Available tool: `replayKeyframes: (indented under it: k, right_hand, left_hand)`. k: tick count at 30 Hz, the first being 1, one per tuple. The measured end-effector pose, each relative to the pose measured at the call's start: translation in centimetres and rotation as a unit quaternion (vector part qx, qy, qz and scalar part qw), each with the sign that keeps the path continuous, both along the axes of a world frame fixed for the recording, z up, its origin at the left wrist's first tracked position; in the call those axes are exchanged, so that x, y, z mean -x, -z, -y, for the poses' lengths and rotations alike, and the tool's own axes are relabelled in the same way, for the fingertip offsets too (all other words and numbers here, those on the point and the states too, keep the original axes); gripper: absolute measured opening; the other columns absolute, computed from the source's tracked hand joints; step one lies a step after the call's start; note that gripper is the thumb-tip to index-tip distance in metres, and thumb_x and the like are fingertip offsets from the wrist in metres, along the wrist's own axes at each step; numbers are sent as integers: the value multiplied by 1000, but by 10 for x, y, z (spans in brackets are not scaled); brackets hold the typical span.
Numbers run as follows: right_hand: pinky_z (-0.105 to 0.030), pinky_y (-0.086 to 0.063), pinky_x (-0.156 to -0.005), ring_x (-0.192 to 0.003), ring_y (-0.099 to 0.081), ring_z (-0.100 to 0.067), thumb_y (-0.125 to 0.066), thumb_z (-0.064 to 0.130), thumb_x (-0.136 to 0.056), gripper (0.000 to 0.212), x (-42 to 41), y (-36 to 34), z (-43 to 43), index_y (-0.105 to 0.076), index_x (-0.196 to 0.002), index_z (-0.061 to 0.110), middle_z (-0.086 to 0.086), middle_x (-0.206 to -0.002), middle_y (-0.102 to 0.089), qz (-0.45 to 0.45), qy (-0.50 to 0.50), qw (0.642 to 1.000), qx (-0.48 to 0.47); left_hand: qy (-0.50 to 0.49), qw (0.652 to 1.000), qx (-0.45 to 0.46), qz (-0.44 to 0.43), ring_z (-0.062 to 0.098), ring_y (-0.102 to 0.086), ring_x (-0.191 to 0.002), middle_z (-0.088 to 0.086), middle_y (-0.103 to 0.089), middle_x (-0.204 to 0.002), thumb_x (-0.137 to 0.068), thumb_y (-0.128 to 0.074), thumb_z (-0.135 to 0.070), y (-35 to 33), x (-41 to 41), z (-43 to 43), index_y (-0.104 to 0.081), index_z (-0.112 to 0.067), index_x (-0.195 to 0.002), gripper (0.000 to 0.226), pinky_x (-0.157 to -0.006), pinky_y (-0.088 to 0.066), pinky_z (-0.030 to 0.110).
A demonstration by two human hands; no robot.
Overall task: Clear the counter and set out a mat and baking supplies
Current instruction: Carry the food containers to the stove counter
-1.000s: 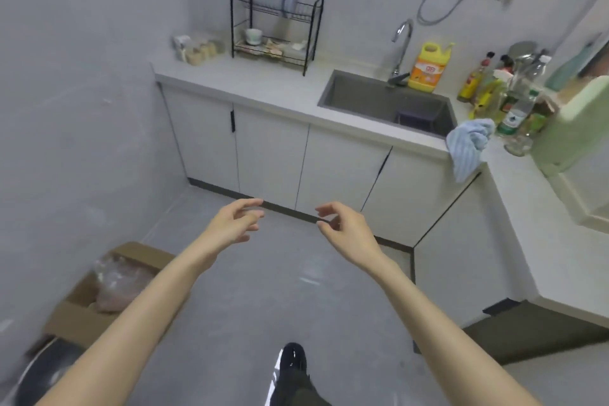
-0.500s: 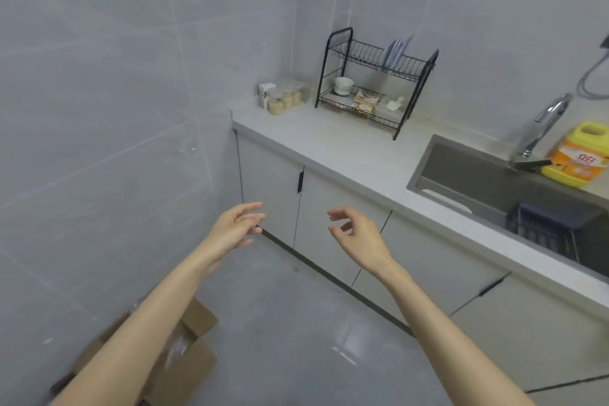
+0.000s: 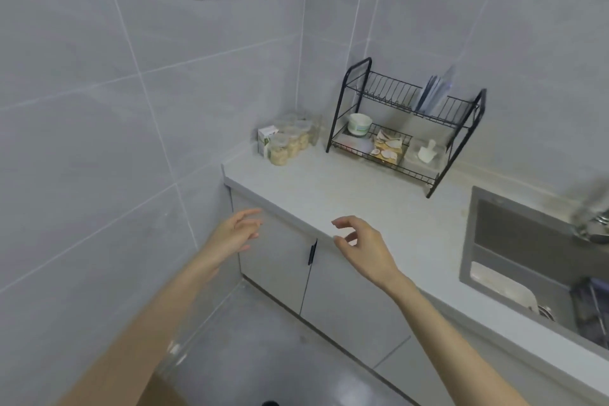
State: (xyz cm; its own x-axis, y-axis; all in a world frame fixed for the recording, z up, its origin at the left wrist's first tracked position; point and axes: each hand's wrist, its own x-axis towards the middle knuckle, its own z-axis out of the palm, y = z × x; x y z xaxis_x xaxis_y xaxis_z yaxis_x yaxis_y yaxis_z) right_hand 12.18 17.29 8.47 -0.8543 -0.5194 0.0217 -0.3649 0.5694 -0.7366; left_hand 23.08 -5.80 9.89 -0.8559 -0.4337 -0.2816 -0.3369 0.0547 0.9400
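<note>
Two bare hands reach forward, both holding nothing. The left hand has its fingers loosely spread. The right hand, fingers relaxed and slightly curled, is over the counter front edge. Beyond them, at the back, stand jars and a black dish rack. A sink lies right of the right hand.

Rack at 1 o'clock on bench, back against the wall, bowl in its lower tier at left, jars and carton at 11 o'clock in the bench corner, left of rack, sink at 3 o'clock, sunk into bench
</note>
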Motion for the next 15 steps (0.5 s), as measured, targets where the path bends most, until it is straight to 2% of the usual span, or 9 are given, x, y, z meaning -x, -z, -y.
replayKeyframes:
  k: [4,7,11,15]
  right_hand:
    - [-9,-41,-73,-90,-57,-1,-57,23,-91,25,63,-10,48,-58,-117,27,16,-119,-56,-11,6,1000,7]
    - [-18,-45,-78,-91,-57,-3,-57,24,-92,26,104,-14,77,-58,-118,26,14,-120,-55,-19,8,1000,2]
    - [-25,-48,-82,-92,-58,-7,-57,23,-92,26,157,-16,114,-58,-118,27,12,-120,-54,-28,-2,1000,-2]
    - [-28,-48,-83,-90,-60,-10,-59,22,-90,30,218,-9,158,-57,-120,26,10,-122,-52,-43,-17,999,-9]
  left_hand:
    - [12,1000,-6,-3,17,-58,-105,0,-59,-122,-96,-49,-13,-8,74,54,-53,-27,-122,30,-101,-44,38]
    - [11,1000,8,-11,17,-58,-102,1,-58,-123,-95,-50,-12,-8,121,82,-53,-24,-125,32,-98,-45,38]
    - [17,998,58,-22,13,-59,-103,-6,-59,-124,-94,-52,-12,-3,176,110,-55,-25,-125,34,-91,-47,33]
    - [37,987,157,-24,8,-59,-92,-12,-58,-122,-92,-53,-14,8,238,143,-54,-23,-127,37,-76,-43,17]
